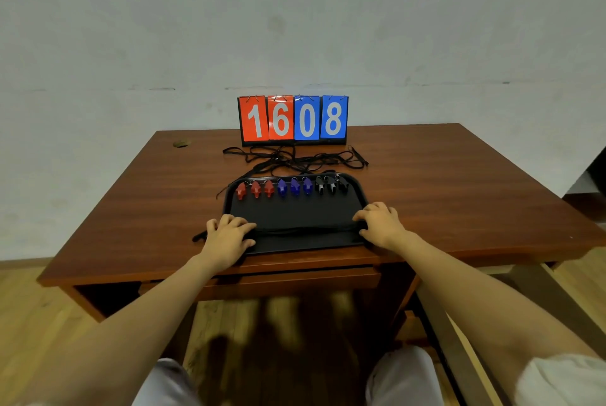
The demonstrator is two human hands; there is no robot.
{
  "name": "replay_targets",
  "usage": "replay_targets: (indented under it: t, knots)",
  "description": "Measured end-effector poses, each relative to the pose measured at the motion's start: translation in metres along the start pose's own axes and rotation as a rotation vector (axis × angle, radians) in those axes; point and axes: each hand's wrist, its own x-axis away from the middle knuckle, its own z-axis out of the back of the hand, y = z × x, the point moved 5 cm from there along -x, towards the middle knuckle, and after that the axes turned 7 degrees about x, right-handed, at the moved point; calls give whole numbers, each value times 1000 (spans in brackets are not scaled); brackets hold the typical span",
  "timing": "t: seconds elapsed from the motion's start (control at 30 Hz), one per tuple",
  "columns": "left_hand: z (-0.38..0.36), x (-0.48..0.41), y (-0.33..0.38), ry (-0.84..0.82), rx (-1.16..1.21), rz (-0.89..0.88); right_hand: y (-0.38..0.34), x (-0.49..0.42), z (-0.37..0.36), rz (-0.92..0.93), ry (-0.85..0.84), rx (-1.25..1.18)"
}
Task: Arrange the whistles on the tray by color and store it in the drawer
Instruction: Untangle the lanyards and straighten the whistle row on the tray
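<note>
left hand [229,235], right hand [382,223] seemingly grip tray [295,214] near corners; whistles [295,187] sorted by colour.

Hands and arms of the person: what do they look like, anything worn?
Two bare hands, left hand and right hand, no gloves, rings or watch visible. Forearms are bare; a white short sleeve shows at the right upper arm.

A flip scoreboard [292,119] stands beyond the far rim of the tray [295,214]. Its two red cards [266,118], behind the tray's left half, show 1 and 6 in pale grey digits. Its two blue cards [320,117], behind the tray's right half, show 0 and 8, so the row reads 1608.
</note>
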Motion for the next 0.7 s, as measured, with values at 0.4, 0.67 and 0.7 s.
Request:
replay_targets:
  t: [0.4,0.67,0.7]
  knots:
    - [-1,0,8,54,19,14,4,2,-4,-11,26,-25]
    - [2,-21,41,71,58,-65,-18,-11,11,80,68,-45]
    - [5,-26,45,71,65,-70,-22,-15,16,88,79,-49]
